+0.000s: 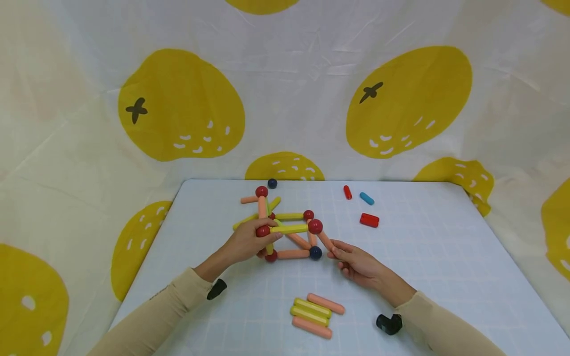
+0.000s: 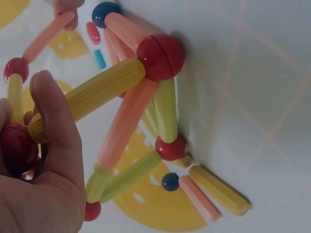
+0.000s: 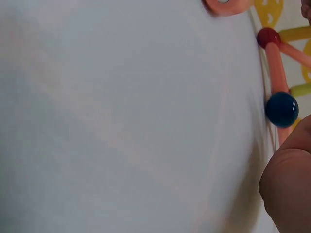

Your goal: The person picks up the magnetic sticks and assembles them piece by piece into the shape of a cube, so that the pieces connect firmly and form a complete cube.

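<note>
My left hand (image 1: 244, 241) grips a red ball (image 1: 262, 231) at an upper corner of a frame built of rods and balls. From that ball a yellow rod (image 1: 291, 229) runs right to another red ball (image 1: 315, 226). My right hand (image 1: 359, 265) pinches the lower end of a salmon rod (image 1: 325, 240), whose top meets this second ball. Below, a dark blue ball (image 1: 315, 253) and a red ball (image 1: 271, 256) join a salmon rod (image 1: 293, 254) along the base. In the left wrist view, a yellow rod (image 2: 104, 90) slants from the gripped ball to a base ball (image 2: 163, 57).
Nearest me lie salmon and yellow rods (image 1: 310, 316) side by side. Short red pieces (image 1: 369, 220) and a blue one (image 1: 367, 198) are at the back right. A loose dark blue ball (image 1: 272, 183) sits at the table's far edge, behind the frame.
</note>
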`<state>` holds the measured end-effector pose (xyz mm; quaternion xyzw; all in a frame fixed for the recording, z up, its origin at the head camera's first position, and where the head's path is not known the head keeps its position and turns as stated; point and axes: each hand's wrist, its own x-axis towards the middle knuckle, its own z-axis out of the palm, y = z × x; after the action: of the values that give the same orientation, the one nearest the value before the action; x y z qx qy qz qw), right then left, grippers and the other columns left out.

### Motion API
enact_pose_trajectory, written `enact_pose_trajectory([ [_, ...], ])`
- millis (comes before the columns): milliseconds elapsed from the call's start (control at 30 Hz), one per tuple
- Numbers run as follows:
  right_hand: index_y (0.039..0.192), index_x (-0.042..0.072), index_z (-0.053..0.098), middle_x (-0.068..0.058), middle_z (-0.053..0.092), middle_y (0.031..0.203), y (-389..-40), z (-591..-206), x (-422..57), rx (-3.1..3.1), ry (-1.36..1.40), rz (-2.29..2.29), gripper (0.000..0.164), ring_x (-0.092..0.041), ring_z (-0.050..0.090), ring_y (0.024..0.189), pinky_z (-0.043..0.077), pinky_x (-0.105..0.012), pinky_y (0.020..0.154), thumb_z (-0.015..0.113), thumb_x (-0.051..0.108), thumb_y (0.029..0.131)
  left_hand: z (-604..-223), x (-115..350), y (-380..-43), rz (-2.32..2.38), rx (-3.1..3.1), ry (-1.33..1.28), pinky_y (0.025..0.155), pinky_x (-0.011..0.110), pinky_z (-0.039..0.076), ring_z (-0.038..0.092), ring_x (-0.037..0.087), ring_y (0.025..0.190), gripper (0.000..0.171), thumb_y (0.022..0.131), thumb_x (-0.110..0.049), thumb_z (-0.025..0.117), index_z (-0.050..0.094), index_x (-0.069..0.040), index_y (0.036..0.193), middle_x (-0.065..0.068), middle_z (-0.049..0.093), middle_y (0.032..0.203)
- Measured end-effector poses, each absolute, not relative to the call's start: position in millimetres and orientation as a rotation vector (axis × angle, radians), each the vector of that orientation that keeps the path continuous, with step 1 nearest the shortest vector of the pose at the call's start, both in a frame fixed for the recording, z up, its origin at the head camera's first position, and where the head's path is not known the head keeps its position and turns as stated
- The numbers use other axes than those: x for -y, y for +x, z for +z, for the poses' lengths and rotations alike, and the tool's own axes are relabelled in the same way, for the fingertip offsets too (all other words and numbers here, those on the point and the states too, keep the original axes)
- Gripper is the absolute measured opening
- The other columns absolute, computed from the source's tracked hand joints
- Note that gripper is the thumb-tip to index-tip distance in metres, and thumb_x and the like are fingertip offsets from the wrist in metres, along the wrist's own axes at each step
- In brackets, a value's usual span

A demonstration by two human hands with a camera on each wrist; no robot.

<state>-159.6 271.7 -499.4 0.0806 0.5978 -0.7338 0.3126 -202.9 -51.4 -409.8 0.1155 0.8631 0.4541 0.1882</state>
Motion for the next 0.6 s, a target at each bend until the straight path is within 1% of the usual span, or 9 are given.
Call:
enact_pose_trajectory([
  [33, 0.158, 0.01, 0.032, 0.006, 0.071, 0.106, -161, -499, -270, -1.619, 0.182, -1.908, 0.07, -0.003, 0.052, 0.07, 0.043, -0.013, 0.059, 0.063, 0.037, 0.102, -410, 51, -203, 1.281, -2.425, 0.324, 0.058, 0.029, 0.057, 0.064, 0.019, 0.054, 0.037, 0.093, -0.035, 0.076, 0.066, -0.018, 0.125, 0.017, 0.066, 0.089],
  [100, 0.156, 0.008, 0.036, 0.002, 0.072, 0.102, -164, -496, -266, -1.75, 0.114, -1.829, 0.066, -0.006, 0.055, 0.07, 0.046, -0.015, 0.062, 0.063, 0.035, 0.102, -410, 51, -203, 1.282, -2.422, 0.323, 0.059, 0.029, 0.057, 0.064, 0.02, 0.055, 0.037, 0.093, -0.034, 0.075, 0.066, -0.019, 0.126, 0.016, 0.066, 0.089],
  [200, 0.149, 0.007, 0.046, -0.004, 0.073, 0.095, -169, -491, -257, -2.015, 0.003, -1.664, 0.058, -0.011, 0.058, 0.066, 0.05, -0.02, 0.063, 0.065, 0.032, 0.101, -409, 51, -204, 1.282, -2.425, 0.322, 0.059, 0.029, 0.057, 0.064, 0.021, 0.055, 0.036, 0.094, -0.032, 0.075, 0.066, -0.019, 0.126, 0.019, 0.067, 0.089],
  [300, 0.141, 0.007, 0.055, -0.008, 0.073, 0.087, -172, -486, -246, -2.231, -0.085, -1.523, 0.05, -0.014, 0.06, 0.061, 0.052, -0.025, 0.061, 0.069, 0.03, 0.099, -411, 50, -205, 1.272, -2.443, 0.324, 0.058, 0.029, 0.056, 0.064, 0.02, 0.055, 0.037, 0.094, -0.034, 0.075, 0.066, -0.019, 0.126, 0.018, 0.067, 0.09],
  [467, 0.128, 0.011, 0.065, -0.011, 0.071, 0.082, -173, -483, -233, -2.389, -0.139, -1.419, 0.036, -0.018, 0.06, 0.059, 0.051, -0.026, 0.059, 0.07, 0.028, 0.097, -414, 48, -206, 1.262, -2.459, 0.36, 0.058, 0.03, 0.055, 0.063, 0.018, 0.055, 0.036, 0.092, -0.037, 0.076, 0.067, -0.021, 0.122, 0.009, 0.064, 0.087],
  [600, 0.118, 0.016, 0.069, -0.009, 0.071, 0.082, -174, -483, -227, -2.427, -0.096, -1.393, 0.022, -0.019, 0.061, 0.06, 0.05, -0.024, 0.058, 0.069, 0.026, 0.098, -415, 48, -207, 1.268, -2.461, 0.392, 0.057, 0.029, 0.054, 0.063, 0.017, 0.056, 0.033, 0.092, -0.038, 0.076, 0.067, -0.021, 0.12, 0.007, 0.065, 0.079],
])
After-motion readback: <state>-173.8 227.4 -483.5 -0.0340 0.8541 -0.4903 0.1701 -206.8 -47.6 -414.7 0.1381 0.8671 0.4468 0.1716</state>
